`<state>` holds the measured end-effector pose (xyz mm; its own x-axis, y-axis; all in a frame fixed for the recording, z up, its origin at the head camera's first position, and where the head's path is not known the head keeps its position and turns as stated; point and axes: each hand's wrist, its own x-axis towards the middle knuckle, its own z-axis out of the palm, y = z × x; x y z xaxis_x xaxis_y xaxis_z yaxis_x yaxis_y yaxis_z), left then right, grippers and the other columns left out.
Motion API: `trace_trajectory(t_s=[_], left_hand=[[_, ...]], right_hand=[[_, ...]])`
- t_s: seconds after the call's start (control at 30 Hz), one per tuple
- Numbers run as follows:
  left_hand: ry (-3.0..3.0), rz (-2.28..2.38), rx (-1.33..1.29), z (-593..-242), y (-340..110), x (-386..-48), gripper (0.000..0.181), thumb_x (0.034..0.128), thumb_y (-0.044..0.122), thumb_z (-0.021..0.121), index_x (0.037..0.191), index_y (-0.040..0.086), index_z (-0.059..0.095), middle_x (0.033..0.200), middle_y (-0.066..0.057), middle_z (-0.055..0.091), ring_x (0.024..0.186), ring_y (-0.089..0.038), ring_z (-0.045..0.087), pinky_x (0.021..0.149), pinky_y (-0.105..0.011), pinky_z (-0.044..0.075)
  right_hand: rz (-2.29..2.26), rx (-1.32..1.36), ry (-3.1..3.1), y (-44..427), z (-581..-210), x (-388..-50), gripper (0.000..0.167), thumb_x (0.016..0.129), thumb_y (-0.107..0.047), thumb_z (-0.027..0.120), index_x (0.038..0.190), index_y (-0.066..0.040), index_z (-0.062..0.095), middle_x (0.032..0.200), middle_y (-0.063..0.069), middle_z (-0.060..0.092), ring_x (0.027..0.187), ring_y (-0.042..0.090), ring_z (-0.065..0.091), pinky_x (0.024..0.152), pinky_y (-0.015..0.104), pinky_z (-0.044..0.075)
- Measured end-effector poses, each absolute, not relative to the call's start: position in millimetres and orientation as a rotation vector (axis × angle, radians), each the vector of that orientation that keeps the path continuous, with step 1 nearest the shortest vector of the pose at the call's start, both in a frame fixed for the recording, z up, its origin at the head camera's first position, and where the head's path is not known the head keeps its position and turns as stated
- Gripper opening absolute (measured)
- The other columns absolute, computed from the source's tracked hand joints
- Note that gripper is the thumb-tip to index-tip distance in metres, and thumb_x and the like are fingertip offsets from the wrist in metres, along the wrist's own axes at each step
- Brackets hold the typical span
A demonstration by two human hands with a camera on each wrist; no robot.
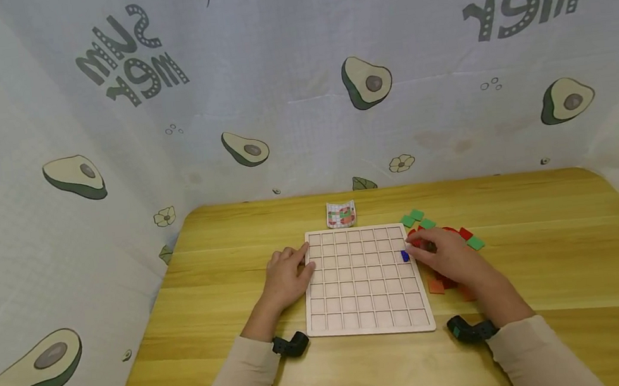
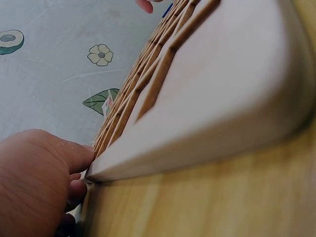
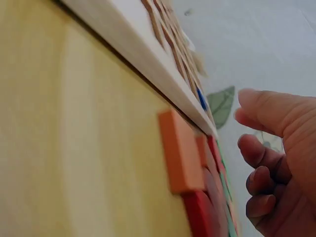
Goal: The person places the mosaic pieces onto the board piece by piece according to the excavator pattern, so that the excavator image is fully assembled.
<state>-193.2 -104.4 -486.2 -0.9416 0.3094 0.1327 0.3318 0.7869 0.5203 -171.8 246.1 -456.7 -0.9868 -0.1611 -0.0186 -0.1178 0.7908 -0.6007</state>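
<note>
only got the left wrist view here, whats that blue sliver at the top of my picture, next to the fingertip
Observer: In the head view it is a small dark blue piece in the rightmost column of the gridded board.
Operator: ok and is anything lying past the board, over by that hand
Observer: Yes, loose green pieces, red pieces and orange pieces lie on the table around the right hand, past the board's right edge as the head view shows it.
</note>
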Motion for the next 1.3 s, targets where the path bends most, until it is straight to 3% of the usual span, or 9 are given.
trace_trajectory(t_s=[0.2,0.4,0.5,0.83,1.03,1.3], left_hand=[[-2.933,-0.878,-0.518,-487,-105,-193,0.052,0.1022,0.031,0.059,0.150,0.012,0.054,0.106,-0.007,0.063,0.091,-0.020,0.043,0.083,-0.036,0.032],[-2.938,-0.877,-0.514,-487,-104,-193,0.052,0.1022,0.031,0.059,0.150,0.011,0.054,0.104,-0.005,0.062,0.090,-0.019,0.042,0.083,-0.036,0.032],[-2.940,-0.881,-0.508,-486,-104,-193,0.051,0.1022,0.030,0.060,0.150,0.012,0.054,0.103,-0.005,0.061,0.090,-0.019,0.041,0.083,-0.036,0.031],[-2.940,-0.881,-0.500,-487,-103,-193,0.052,0.1022,0.031,0.059,0.150,0.012,0.054,0.103,-0.005,0.061,0.090,-0.019,0.042,0.084,-0.035,0.031],[-2.932,-0.885,-0.503,-489,-104,-194,0.051,0.1024,0.030,0.059,0.150,0.011,0.054,0.102,-0.004,0.061,0.090,-0.019,0.042,0.083,-0.036,0.031],[-2.929,-0.899,-0.511,-491,-105,-195,0.052,0.1021,0.031,0.059,0.150,0.012,0.054,0.102,-0.004,0.060,0.092,-0.020,0.042,0.085,-0.037,0.032]], right_hand=[[-0.955,-0.120,2.930,265,-445,-169,0.034,0.103,-0.030,0.061,0.127,-0.007,0.069,0.101,0.013,0.064,0.088,0.027,0.056,0.072,0.037,0.049],[-0.949,-0.104,2.946,278,-442,-167,0.040,0.106,-0.031,0.056,0.134,-0.003,0.064,0.122,0.022,0.067,0.105,0.037,0.062,0.092,0.057,0.051],[-0.920,-0.081,2.956,282,-445,-169,0.041,0.105,-0.031,0.057,0.133,-0.003,0.064,0.124,0.024,0.066,0.106,0.038,0.060,0.095,0.059,0.050],[-0.868,-0.021,2.884,291,-452,-169,0.029,0.100,-0.024,0.066,0.119,-0.003,0.069,0.107,0.016,0.067,0.093,0.029,0.056,0.083,0.044,0.051],[-0.849,-0.049,2.805,293,-447,-165,0.033,0.092,-0.037,0.075,0.106,-0.007,0.069,0.086,0.005,0.059,0.081,0.021,0.052,0.069,0.033,0.043],[-0.773,-0.040,2.803,292,-445,-165,0.043,0.092,-0.038,0.074,0.114,-0.002,0.068,0.087,0.007,0.057,0.078,0.020,0.050,0.066,0.031,0.041]])
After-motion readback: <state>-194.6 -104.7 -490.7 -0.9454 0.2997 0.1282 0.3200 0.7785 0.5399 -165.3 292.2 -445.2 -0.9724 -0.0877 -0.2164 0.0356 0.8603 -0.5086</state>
